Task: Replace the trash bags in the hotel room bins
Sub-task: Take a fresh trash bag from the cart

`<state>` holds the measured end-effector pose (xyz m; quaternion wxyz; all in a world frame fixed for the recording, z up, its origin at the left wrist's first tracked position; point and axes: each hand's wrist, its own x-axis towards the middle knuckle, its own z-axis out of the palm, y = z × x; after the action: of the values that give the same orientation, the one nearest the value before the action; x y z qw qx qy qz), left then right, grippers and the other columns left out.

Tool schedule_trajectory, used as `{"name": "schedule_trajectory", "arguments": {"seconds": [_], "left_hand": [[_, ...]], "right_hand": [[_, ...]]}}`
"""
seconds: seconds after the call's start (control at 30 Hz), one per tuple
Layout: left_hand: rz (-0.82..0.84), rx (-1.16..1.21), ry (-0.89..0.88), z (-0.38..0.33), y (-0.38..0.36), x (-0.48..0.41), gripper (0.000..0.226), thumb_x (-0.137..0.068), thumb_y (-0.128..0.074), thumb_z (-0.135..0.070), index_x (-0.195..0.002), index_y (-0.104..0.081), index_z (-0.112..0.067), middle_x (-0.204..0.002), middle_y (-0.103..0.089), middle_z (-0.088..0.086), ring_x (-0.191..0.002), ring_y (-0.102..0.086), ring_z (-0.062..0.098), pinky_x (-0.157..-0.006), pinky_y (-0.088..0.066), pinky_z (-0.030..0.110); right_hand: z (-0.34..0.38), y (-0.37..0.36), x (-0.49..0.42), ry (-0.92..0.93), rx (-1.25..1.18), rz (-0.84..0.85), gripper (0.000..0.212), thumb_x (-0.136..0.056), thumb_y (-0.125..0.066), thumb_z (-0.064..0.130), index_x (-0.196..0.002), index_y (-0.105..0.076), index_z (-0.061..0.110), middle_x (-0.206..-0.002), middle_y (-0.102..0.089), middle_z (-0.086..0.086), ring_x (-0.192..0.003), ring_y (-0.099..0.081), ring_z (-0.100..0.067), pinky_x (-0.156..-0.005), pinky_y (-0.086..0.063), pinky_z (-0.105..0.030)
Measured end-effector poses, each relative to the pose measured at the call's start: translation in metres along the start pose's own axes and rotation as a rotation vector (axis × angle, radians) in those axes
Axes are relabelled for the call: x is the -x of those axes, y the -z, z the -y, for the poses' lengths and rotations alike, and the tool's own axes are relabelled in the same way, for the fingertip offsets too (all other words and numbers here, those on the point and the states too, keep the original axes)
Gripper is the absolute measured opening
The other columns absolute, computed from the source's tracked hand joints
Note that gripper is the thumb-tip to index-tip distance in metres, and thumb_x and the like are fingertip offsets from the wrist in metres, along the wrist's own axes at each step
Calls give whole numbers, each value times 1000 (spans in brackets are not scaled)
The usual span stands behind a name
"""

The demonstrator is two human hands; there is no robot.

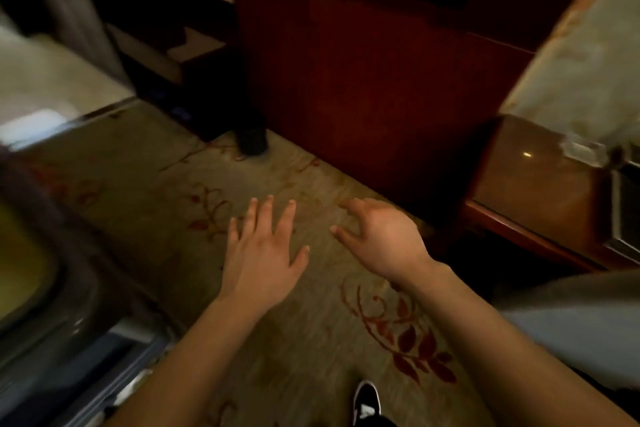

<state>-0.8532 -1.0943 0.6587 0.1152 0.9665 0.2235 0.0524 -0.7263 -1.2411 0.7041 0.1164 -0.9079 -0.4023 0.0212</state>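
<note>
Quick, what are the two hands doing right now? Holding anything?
Left hand: open, fingers spread, holding nothing.
Right hand: open, fingers loosely bent, holding nothing.

A: Is there a bag in the dark bin (pixel 252 140) beside the cabinet (pixel 363 80)?
B: Too blurred and dim to tell.
A: The shoe (pixel 367 400)?
B: Only its toe shows; the bottom edge cuts it off.
A: The grey thing (pixel 52 322) on the left?
B: Smeared, and it runs off the frame.
</note>
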Motion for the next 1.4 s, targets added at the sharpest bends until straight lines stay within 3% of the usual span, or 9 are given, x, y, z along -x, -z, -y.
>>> {"name": "schedule_trajectory", "arguments": {"seconds": [0.27, 0.43, 0.83, 1.0, 1.17, 1.4], "left_hand": [[-177, -31, 413, 89, 32, -10, 81, -86, -21, -67, -157, -19, -28, -164, -18, 10, -153, -7, 31, -121, -13, 54], [-358, -107, 679, 113, 62, -24, 75, -89, -30, -62, -153, -30, -23, -160, -30, 14, -150, -17, 35, -118, -26, 57], [-496, -306, 1320, 169, 101, 7, 74, -92, -28, -63, -153, -31, -21, -160, -28, 16, -151, -14, 38, -118, -20, 62], [-504, -308, 1503, 211, 109, 17, 81, -87, -20, -72, -155, -22, -28, -163, -21, 13, -152, -8, 34, -119, -15, 61], [-455, -227, 1711, 261, 119, 12, 87, -82, -10, -84, -156, -2, -38, -167, 1, 7, -152, 12, 33, -120, -2, 61], [-404, -151, 1989, 286, 118, 7, 91, -77, -5, -86, -155, 2, -40, -166, 11, 5, -149, 23, 36, -115, 7, 69]], "right_hand": [[85, -32, -127, 445, -72, 120, 40, -94, -52, 52, -123, -59, 25, -113, -66, 2, -105, -62, -19, -79, -52, -33], [132, -37, -199, 723, -173, 153, 45, -95, -53, 51, -134, -55, 29, -117, -64, 9, -110, -59, -14, -86, -52, -33], [277, -36, -280, 1326, -266, 262, 48, -97, -50, 52, -140, -49, 31, -128, -60, 9, -120, -55, -14, -92, -51, -34], [353, -49, -316, 1437, -254, 269, 45, -98, -51, 50, -138, -53, 29, -126, -62, 7, -117, -57, -16, -89, -54, -39], [432, -74, -362, 1456, -232, 260, 41, -95, -55, 47, -132, -57, 29, -119, -64, 7, -110, -60, -16, -84, -54, -36], [528, -119, -407, 1472, -149, 239, 61, -93, -61, 45, -147, -39, 29, -148, -41, -4, -132, -42, -32, -102, -47, -46]]}}
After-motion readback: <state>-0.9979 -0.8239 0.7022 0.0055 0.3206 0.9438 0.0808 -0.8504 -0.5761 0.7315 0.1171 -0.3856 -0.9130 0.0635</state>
